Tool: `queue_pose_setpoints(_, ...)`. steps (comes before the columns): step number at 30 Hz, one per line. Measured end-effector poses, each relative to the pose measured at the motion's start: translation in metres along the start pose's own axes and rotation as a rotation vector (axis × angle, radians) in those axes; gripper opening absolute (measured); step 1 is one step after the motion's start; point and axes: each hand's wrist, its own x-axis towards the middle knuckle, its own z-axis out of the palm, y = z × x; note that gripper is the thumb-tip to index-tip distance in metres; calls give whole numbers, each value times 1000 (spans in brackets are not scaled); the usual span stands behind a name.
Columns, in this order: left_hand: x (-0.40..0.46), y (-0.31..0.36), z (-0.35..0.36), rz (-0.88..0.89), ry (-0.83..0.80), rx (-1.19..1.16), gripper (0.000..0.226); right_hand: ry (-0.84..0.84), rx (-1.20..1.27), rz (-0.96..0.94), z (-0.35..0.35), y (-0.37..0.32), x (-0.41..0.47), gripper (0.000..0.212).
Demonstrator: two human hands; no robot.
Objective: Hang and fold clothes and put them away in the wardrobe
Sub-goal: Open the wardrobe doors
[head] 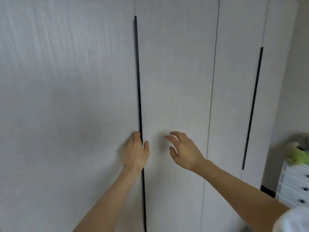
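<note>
I am hooking my left hand (135, 150) round the black handle (138, 77) while my right hand (183, 150), spread and holding nothing, is reaching for the door (175, 72); pulling steadily should open it.

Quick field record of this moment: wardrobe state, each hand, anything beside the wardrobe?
wardrobe: pale wood-grain wardrobe doors, looking closed
handles: long black vertical strip handle near centre; second black strip handle further right
left hand: grip curled on the central handle's edge
right hand: open, fingers spread, near the door, holding nothing
beside: white drawer chest at right, green soft item on top
clothes: none visible
</note>
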Motion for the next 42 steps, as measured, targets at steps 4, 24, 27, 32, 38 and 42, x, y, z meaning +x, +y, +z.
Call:
queue_pose_setpoints(4,4,8,21,-61,102,89,25,49,-187,-288,41,35,62,70)
queue_pose_setpoints(24,-124,91,-58,-373,212,118,25,-40,577,-736,39,29,13,45)
queue_pose_setpoints(27,-163,94,-81,-396,289,74,27,-6,749,-810,30,2,-29,51)
queue_pose_setpoints(32,-229,87,-133,-455,435,0,20,19,790,-1078,8,-65,-77,55)
queue_pose_setpoints(38,-290,55,-202,-560,613,50,18,-47,688,-1314,-11,-154,-114,59)
queue_pose_setpoints(42,-317,33,-244,-633,588,63,35,-131,616,-1384,-20,-217,-129,58)
